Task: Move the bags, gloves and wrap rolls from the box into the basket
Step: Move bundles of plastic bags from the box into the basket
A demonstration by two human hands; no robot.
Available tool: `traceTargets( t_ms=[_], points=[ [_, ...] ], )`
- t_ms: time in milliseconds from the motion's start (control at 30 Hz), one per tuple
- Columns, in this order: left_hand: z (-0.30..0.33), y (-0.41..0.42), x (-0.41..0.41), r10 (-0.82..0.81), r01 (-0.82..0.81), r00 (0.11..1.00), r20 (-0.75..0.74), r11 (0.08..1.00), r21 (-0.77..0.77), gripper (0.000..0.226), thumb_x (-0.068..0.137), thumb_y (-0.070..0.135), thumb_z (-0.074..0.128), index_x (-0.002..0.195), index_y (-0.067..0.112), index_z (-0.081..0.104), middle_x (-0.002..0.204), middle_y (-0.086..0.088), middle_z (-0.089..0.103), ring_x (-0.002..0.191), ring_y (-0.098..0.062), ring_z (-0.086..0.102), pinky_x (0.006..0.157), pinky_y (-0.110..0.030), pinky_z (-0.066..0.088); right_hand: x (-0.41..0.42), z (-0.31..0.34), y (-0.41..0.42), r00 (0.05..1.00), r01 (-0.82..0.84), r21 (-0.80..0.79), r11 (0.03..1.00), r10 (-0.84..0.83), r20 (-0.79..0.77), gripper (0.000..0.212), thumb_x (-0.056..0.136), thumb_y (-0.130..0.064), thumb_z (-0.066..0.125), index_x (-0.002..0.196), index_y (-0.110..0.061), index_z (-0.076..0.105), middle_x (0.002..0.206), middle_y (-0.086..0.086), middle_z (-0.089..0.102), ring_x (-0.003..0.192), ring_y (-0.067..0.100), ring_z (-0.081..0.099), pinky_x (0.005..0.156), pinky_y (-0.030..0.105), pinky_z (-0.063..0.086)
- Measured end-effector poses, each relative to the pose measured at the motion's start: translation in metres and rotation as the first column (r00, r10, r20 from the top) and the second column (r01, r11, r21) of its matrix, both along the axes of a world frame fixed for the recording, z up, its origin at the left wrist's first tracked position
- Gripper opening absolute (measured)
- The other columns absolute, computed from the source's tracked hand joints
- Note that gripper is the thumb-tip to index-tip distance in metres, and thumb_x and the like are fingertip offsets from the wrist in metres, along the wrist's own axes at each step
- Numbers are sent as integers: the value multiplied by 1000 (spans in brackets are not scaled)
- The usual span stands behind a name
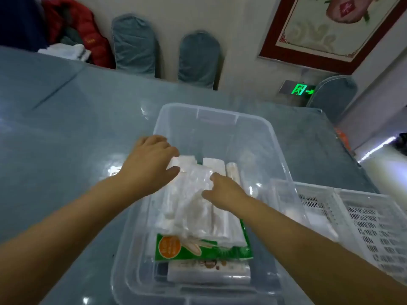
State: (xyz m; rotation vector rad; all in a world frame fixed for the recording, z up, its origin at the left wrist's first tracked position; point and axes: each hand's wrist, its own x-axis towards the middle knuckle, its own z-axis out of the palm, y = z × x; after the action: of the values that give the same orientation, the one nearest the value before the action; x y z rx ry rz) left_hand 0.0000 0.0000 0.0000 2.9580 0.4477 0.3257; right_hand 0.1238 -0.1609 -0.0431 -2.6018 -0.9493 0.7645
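A clear plastic box [222, 119] stands on the table in front of me. Inside lie several white packs and rolls [193, 208], over a green glove packet [198, 249] and a white pack [209, 274] at the near end. A wrap roll [232, 175] lies at the right of the pile. My left hand [149, 166] reaches over the box's left wall and its fingers curl onto the far end of a white pack. My right hand [224, 192] lies on the pile, fingers bent on a clear bag. The white slotted basket [361, 219] stands right of the box.
The grey-blue table [66, 133] spreads left of and beyond the box. Two covered chairs [136, 42] stand against the far wall, another at the right. Red clothing lies at the back left. The basket holds a pale item near its left wall.
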Motion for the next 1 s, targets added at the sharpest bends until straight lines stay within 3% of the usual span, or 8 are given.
traceTargets(
  t_ms=[167, 367, 500, 600, 733, 867, 933, 1000],
  points=[
    [-12, 6, 0, 34, -21, 992, 121, 994, -111, 33, 83, 42, 57, 111, 25, 62, 117, 4, 65, 131, -17, 35, 107, -37, 16, -4, -22, 16, 958, 260, 12, 966, -256, -126, 44, 76, -39, 67, 102, -13, 43, 82, -3, 51, 66, 13, 50, 47, 24, 34],
    [-15, 7, 1, 34, -19, 989, 141, 994, -104, 30, 83, 41, 56, 108, 25, 64, 116, 5, 65, 131, -15, 34, 106, -35, 12, -4, -30, 25, 921, 353, 12, 936, -345, -183, 40, 61, -38, 79, 72, -24, 43, 74, -4, 54, 66, 14, 55, 52, 27, 43],
    [-16, 7, 1, 21, -12, 991, 131, 997, -71, 30, 82, 41, 56, 106, 25, 64, 114, 5, 66, 130, -15, 36, 107, -35, 11, -8, -36, 26, 893, 409, 57, 911, -387, -229, 34, 60, -37, 79, 81, -21, 57, 82, -1, 64, 77, 21, 61, 75, 39, 54],
    [-16, 8, 1, 8, 1, 991, 136, 998, -62, 30, 80, 41, 59, 106, 26, 64, 113, 6, 66, 130, -15, 36, 106, -34, 10, -11, -34, 25, 850, 484, 163, 860, -417, -323, 21, 66, -23, 76, 77, -21, 57, 84, 1, 66, 75, 19, 62, 73, 37, 55],
    [-16, 9, 2, -7, 12, 995, 97, 999, -44, 32, 79, 43, 61, 108, 29, 63, 116, 7, 65, 132, -15, 35, 110, -36, 10, -4, -14, 15, 719, 630, 275, 727, -411, -561, 23, 70, -6, 74, 87, -13, 59, 91, 8, 68, 77, 22, 66, 71, 38, 57],
    [-14, 12, 11, -77, 76, 997, 25, 997, 21, 37, 84, 46, 56, 114, 26, 63, 122, 4, 64, 138, -15, 28, 114, -35, 6, 12, 25, 7, 752, 614, 461, 641, -298, -588, 22, 71, -2, 74, 82, -16, 60, 80, 3, 68, 63, 12, 67, 52, 24, 51],
    [-4, 8, 22, -39, 44, 996, 74, 997, -66, 39, 85, 48, 54, 115, 24, 62, 121, 2, 64, 132, -16, 37, 110, -34, 21, 19, 46, 10, 788, 581, 559, 591, -237, -568, 23, 71, -2, 74, 84, -16, 61, 80, 3, 70, 66, 14, 68, 55, 25, 52],
    [14, 0, 32, 68, -16, 984, 165, 955, -295, 38, 82, 52, 53, 107, 25, 63, 109, 3, 68, 109, -16, 56, 91, -34, 45, 23, 65, 17, 816, 544, 644, 537, -159, -556, 24, 71, -1, 73, 87, -14, 61, 82, 5, 71, 70, 17, 69, 59, 27, 54]
  ],
)
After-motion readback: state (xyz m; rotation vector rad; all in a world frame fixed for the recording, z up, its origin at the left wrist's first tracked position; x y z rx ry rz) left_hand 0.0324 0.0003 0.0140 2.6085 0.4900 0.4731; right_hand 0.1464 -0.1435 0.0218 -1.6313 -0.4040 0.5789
